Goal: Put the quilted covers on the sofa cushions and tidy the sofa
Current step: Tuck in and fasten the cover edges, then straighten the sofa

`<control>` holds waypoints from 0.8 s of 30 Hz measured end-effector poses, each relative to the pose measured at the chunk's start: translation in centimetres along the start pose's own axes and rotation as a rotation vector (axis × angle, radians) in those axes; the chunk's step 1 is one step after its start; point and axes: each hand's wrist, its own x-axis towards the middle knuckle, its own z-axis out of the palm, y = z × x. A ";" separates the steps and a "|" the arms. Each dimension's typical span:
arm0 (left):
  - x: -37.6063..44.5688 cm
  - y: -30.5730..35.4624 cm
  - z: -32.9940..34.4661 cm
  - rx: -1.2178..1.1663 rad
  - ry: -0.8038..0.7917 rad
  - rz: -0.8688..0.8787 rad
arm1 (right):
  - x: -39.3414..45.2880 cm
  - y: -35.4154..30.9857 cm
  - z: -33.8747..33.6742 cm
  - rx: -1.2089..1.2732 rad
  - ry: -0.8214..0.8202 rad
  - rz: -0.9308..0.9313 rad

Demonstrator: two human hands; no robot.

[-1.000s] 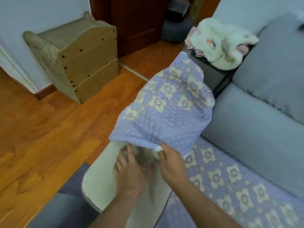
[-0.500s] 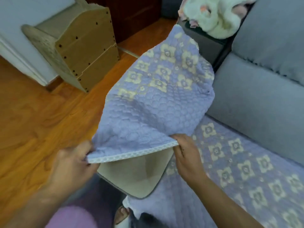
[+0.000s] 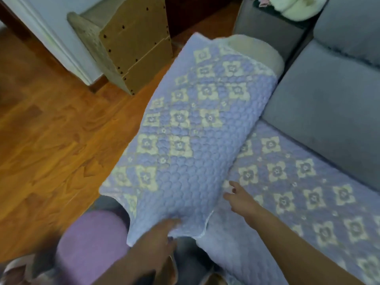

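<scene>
A lilac quilted cover [image 3: 191, 145] with cream flower squares wraps a cushion that leans from my lap up to the sofa arm. The cushion's cream end [image 3: 257, 52] sticks out at the top. My left hand [image 3: 156, 241] grips the cover's lower hem. My right hand [image 3: 239, 199] is beside the cover's right edge with fingers spread, holding nothing. Another quilted cover [image 3: 308, 182] lies flat on the grey sofa seat.
The grey sofa back [image 3: 329, 103] rises on the right. A dark side table [image 3: 267, 27] with a white plush pile [image 3: 296, 7] stands behind the cushion. A cardboard cat scratcher [image 3: 133, 46] sits on the wooden floor [image 3: 51, 140]. My purple-clad knee [image 3: 90, 243] is at the bottom left.
The cover has been pulled down over the cushion, hiding its lower cream end. My right hand let go of the hem; my left hand moved to the hem's middle.
</scene>
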 end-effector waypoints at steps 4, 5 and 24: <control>5.7 0.4 -6.0 0.118 0.279 -0.063 | 0.2 -2.1 -1.0 0.104 -0.019 -0.096; 6.8 0.4 -8.1 0.127 0.315 -0.111 | 0.5 -2.5 -1.2 0.107 -0.004 -0.108; 35.0 6.5 -25.9 0.684 0.258 0.226 | 14.5 -16.2 -8.5 -0.387 0.479 -0.002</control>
